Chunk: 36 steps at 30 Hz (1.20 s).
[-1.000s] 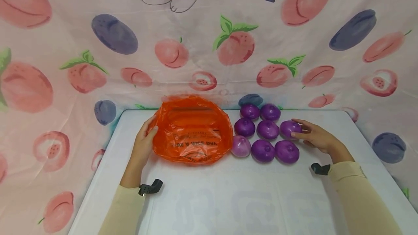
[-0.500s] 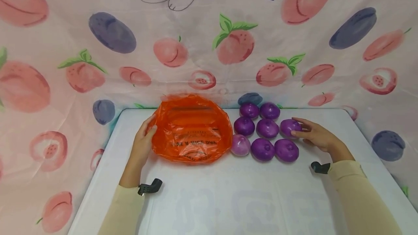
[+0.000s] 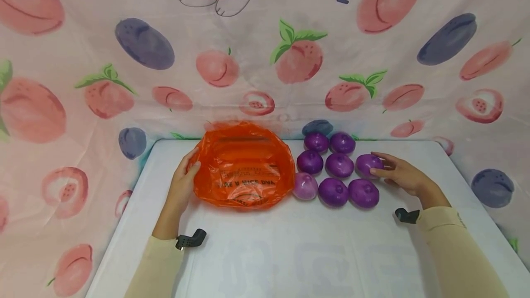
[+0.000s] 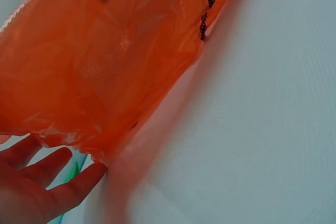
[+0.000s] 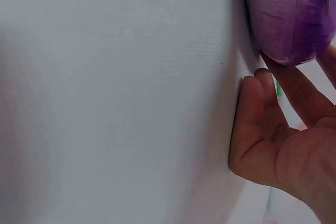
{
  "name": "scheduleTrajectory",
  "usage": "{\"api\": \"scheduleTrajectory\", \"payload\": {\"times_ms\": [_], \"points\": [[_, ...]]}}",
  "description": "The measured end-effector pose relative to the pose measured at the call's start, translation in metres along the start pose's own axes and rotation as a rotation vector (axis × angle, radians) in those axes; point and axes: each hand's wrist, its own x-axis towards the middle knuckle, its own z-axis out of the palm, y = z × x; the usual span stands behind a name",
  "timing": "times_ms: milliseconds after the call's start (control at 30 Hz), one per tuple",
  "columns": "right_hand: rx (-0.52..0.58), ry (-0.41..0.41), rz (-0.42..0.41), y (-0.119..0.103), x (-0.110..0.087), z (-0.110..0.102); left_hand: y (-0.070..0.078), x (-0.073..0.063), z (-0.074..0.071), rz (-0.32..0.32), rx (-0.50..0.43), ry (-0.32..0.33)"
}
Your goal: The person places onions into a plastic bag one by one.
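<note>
A pale pink cloth backdrop printed with peaches and dark blue fruits [image 3: 248, 36] hangs behind and around a flat, white-covered worktop [image 3: 290, 252]. On the worktop, left of centre, is a thin, crinkled, translucent orange plastic bag [image 3: 215, 187], its rim spread in a broad oval and dark lettering showing on it. Two cream fabric sleeves [image 3: 459, 247] reach in from the near side. The left hand [image 3: 182, 180] holds the bag at its left edge, thumb in front and fingers behind the film. The right hand [image 3: 403, 174] grips a round, glossy purple onion [image 3: 367, 164] between thumb and fingers at the right end of the middle row; whether this onion bears on the worktop is hard to tell. Seven other onions [image 3: 339, 164] sit close together between it and the bag: two at the back, two in the middle row, three in front. The front-left one, a paler pinkish-purple onion [image 3: 305, 186], lies right at the bag's right edge. Small black wrist devices [image 3: 192, 239] protrude just beyond the sleeve cuffs.
</note>
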Motion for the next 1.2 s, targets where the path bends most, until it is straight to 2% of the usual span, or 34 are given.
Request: {"api": "scheduleTrajectory", "payload": {"times_ms": [500,800,1067,1200], "points": [[0.004,0.000,0.004,-0.002,0.003,0.003,-0.002,-0.003,-0.002,-0.022,-0.029,-0.002],[0.013,-0.003,-0.001,-0.001,0.002,0.000,-0.003,-0.001,-0.002,0.002,-0.025,-0.007],[0.214,-0.025,-0.039,0.006,-0.007,-0.005,-0.004,0.002,-0.001,-0.001,-0.030,-0.024],[0.237,-0.035,-0.056,0.002,-0.011,-0.004,-0.004,0.002,-0.001,0.008,-0.031,-0.021]]}}
